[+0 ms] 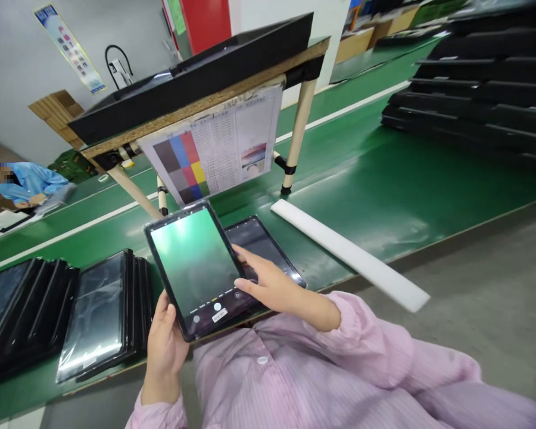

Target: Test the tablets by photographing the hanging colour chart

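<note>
A black-framed tablet (199, 262) is held up in both hands, its lit screen showing a greenish camera picture with round buttons along the lower edge. My left hand (166, 333) grips its lower left side, thumb at the front edge. My right hand (263, 277) holds the right side, with the thumb over the screen's edge and the other fingers partly hidden behind. Beneath and to the right of it, a second tablet (274, 250) lies dark on the green bench, partly covered by my right hand and the held tablet.
Stacks of film-wrapped tablets (96, 310) stand at the left. A white foam strip (348, 253) lies diagonally, jutting past the bench edge. Ahead is a raised shelf (205, 101) bearing a black tray (196, 68). Black trays (477, 95) are piled at right. A co-worker (31, 182) sits far left.
</note>
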A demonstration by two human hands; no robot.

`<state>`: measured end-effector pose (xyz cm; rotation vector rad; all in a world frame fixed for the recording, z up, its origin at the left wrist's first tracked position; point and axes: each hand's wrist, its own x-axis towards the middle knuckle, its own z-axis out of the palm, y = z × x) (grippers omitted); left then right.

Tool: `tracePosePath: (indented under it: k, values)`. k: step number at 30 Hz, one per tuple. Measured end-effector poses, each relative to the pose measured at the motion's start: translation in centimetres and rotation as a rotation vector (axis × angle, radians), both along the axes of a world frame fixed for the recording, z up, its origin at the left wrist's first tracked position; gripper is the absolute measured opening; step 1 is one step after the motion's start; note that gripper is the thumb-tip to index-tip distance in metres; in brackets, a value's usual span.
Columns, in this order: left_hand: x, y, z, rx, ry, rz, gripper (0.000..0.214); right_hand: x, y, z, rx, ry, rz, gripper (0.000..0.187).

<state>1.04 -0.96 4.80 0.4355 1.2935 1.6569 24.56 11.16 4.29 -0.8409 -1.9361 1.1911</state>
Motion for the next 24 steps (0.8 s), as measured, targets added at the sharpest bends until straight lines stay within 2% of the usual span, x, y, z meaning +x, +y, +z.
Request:
tracePosePath:
  k: [4, 8, 10, 12, 14, 16, 19, 24]
  values:
    - [2.0, 1.5, 1.7, 0.152, 0.054, -0.035, 0.040, -0.1, 0.4, 0.7, -0.219, 0.458, -0.067, 0.066]
    - [4.4, 4.0, 1.5, 0.289, 0.226, 0.063, 0.042, -0.1, 1.7, 1.4, -0.460, 0.710, -0.225, 0.061]
    - [5.5, 4.8, 1.0, 0.371, 0.447, 0.097, 0.059, 0.0, 2.2, 1.8, -0.507, 0.728, -0.218, 0.063]
    - [6.2, 5.3, 0.7, 0.410, 0.777, 0.076, 0.082, 0.3, 2.5, 2.3, -0.493, 0.710, -0.189, 0.062]
    - [6.7, 5.4, 0.7, 0.365, 1.116, 0.072, 0.105, 0.4, 2.6, 2.4, -0.472, 0.693, -0.167, 0.060]
    - [7.1, 5.4, 0.8, 0.280, 1.341, 0.113, 0.120, 0.5, 2.7, 2.4, -0.464, 0.684, -0.158, 0.058]
    - [7.5, 5.4, 0.7, 0.185, 1.456, 0.135, 0.130, 0.5, 2.8, 2.2, -0.470, 0.694, -0.167, 0.055]
    - [7.9, 5.7, 0.2, 0.123, 1.478, 0.149, 0.134, 0.6, 2.9, 2.1, -0.472, 0.716, -0.148, 0.054]
